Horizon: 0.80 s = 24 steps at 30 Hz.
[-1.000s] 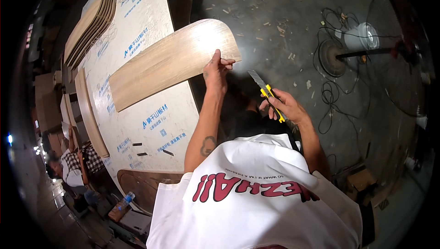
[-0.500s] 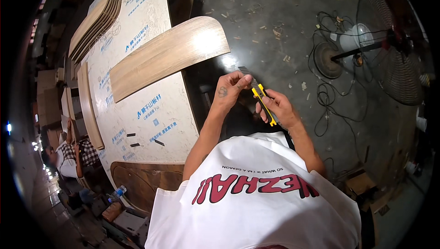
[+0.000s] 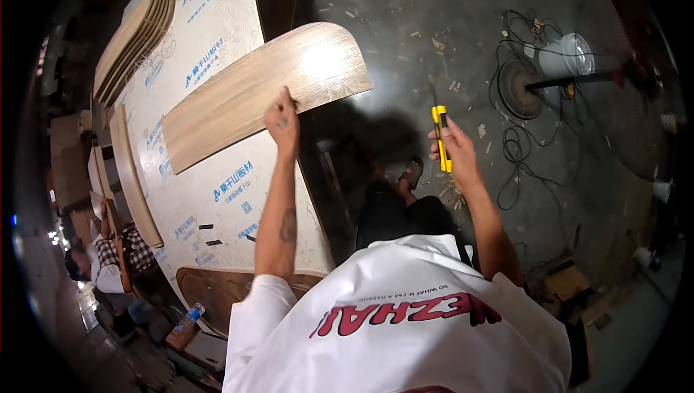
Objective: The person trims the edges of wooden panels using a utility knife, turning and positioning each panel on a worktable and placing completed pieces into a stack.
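Observation:
A yellow and black utility knife (image 3: 440, 138) is upright in my right hand (image 3: 457, 148), its thin blade pointing away from me. The fingers of that hand are wrapped round the handle, over the floor to the right of the table. My left hand (image 3: 283, 120) is at the near edge of a wood-grain board (image 3: 238, 93) with one rounded end. Its fingers are closed and pressed together; whatever they hold, if anything, is hidden. The board lies across the white printed tabletop (image 3: 217, 212), its rounded end jutting past the table's right edge.
A stack of curved boards (image 3: 134, 42) and a narrow strip (image 3: 136, 176) lie on the left side. Dark short pieces (image 3: 208, 235) rest near a brown oval panel (image 3: 217, 284). A standing fan (image 3: 520, 89) and cables are at right. Another person (image 3: 116, 255) works at far left.
My hands have parted. The left moved left from the knife's blade to the board; the right shifted slightly right and up with the knife, now more upright. The view has shifted a little.

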Each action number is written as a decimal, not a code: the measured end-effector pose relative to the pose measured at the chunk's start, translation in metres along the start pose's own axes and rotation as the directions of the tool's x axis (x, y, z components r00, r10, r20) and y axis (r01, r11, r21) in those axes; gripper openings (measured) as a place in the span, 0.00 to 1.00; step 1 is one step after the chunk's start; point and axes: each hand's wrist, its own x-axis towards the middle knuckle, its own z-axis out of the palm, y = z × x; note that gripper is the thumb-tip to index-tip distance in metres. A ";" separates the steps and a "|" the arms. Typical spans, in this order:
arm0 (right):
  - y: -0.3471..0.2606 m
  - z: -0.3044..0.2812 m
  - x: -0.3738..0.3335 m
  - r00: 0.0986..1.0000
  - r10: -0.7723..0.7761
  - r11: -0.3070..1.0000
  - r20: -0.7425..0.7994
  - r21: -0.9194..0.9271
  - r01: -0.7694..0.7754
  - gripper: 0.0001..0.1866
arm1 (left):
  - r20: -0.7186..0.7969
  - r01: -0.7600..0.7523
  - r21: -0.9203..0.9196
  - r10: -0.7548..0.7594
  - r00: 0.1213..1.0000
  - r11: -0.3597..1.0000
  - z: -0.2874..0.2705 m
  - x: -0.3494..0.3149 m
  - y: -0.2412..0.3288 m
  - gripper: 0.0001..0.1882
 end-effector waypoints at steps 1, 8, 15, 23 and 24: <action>0.010 0.012 0.011 0.998 -0.048 0.982 0.031 -0.182 0.053 0.24 | -0.143 -0.195 0.063 0.203 0.969 0.979 0.002 0.028 -0.026 0.25; 0.073 0.069 0.078 0.823 -0.522 0.349 0.224 -0.825 0.446 0.25 | -0.229 -0.141 0.564 0.318 0.920 0.814 0.043 0.138 -0.093 0.30; 0.095 0.080 0.091 0.784 -0.577 0.218 0.228 -0.882 0.417 0.24 | -0.213 -0.076 0.599 0.250 0.944 0.797 0.042 0.144 -0.089 0.34; 0.091 0.072 0.089 0.846 -0.507 0.205 0.166 -0.930 0.305 0.23 | -0.215 -0.058 0.624 0.243 0.946 0.779 0.039 0.145 -0.090 0.32; 0.093 0.070 0.090 0.821 -0.540 0.190 0.185 -0.924 0.333 0.23 | -0.205 -0.063 0.622 0.240 0.949 0.780 0.041 0.145 -0.089 0.31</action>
